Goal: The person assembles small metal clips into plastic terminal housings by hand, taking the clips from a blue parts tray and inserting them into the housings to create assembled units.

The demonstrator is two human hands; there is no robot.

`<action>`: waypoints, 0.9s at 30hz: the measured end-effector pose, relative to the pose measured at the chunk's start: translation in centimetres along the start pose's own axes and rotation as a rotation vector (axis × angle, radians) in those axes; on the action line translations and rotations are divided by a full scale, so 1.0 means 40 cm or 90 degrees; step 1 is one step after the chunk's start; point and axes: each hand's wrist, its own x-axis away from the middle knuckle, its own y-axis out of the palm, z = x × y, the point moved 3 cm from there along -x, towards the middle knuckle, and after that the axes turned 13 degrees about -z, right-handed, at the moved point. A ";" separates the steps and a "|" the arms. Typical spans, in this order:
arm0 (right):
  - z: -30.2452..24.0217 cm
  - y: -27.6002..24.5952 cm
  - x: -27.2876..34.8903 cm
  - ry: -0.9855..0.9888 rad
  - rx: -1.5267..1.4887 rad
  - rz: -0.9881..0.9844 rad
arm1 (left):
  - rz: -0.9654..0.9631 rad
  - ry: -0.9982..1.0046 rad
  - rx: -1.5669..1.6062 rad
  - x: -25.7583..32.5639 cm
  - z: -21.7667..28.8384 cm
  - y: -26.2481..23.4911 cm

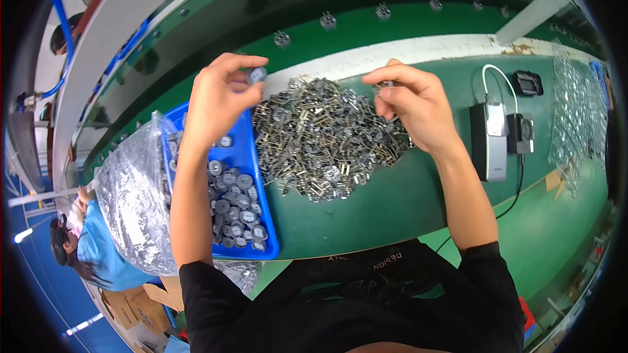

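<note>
Between thumb and fingers, my left hand (pixel 221 98) holds a round grey plastic cap (pixel 256 76) above the far end of a blue tray (pixel 269 238). Many similar grey caps (pixel 235 206) lie loose in that tray. My right hand (pixel 418 99) is closed in a pinch on a small metal part (pixel 384 86), mostly covered by the fingers. It hovers over the right far side of a big heap of small metal pronged parts (pixel 327 137). The heap rests on the green tabletop, touching the tray's right side.
Beyond a white ledge (pixel 418 49), a green conveyor belt (pixel 356 21) carries spaced round pronged pieces (pixel 328 21). To the right stand a silver-black power bank (pixel 488 144) with a white cable and a black adapter (pixel 521 133). Bubble wrap (pixel 134 196) lies left; a person in blue (pixel 108 248) sits beyond.
</note>
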 end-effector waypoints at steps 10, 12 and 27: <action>-0.014 0.083 0.017 -0.182 0.289 -0.004 | -0.215 -0.027 0.187 0.044 0.120 0.161; -0.014 0.087 0.017 -0.215 0.338 -0.016 | -0.215 -0.009 0.222 0.047 0.125 0.178; -0.033 0.082 0.028 -0.345 0.621 0.021 | -0.188 -0.007 0.319 0.024 0.102 0.193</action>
